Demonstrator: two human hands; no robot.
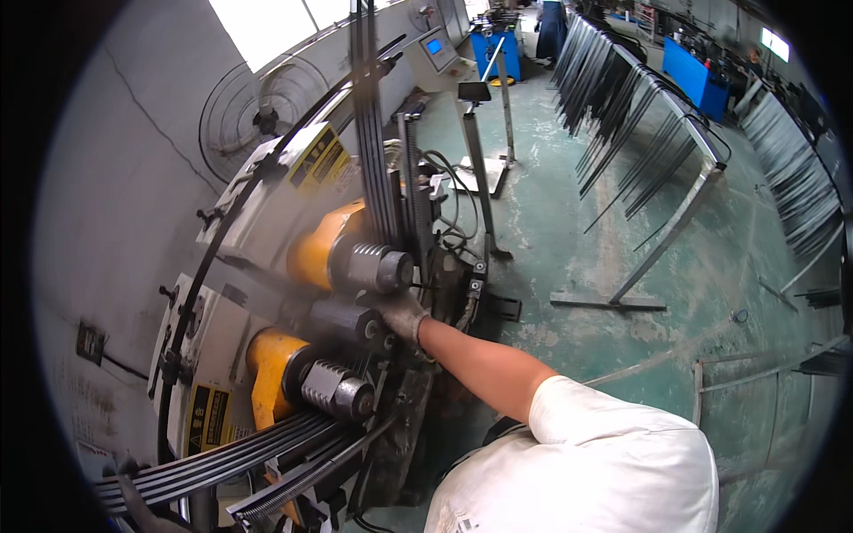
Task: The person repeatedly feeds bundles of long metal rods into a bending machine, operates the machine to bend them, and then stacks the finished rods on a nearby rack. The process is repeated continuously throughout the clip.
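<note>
A bundle of several thin dark metal bars (378,160) runs down from the top into a bending machine (315,244) with orange arms and thick threaded bolts. The same kind of bars (222,449) curve out below toward the lower left. There my left hand (147,506), in a dark glove, is wrapped round the bundle near the picture's edge. My right hand (404,317), in a pale dusty glove, reaches in beside the upper bolt (391,270) and the lower steel block (351,320). Its fingers are hidden behind the machine parts.
A caged fan (265,118) stands by the grey wall at left. Beyond the machine is a control panel (437,48). Racks hung with dark bars (613,98) stand on the green floor at right. Another person (551,31) in dark clothing stands at the back near blue machines (496,53).
</note>
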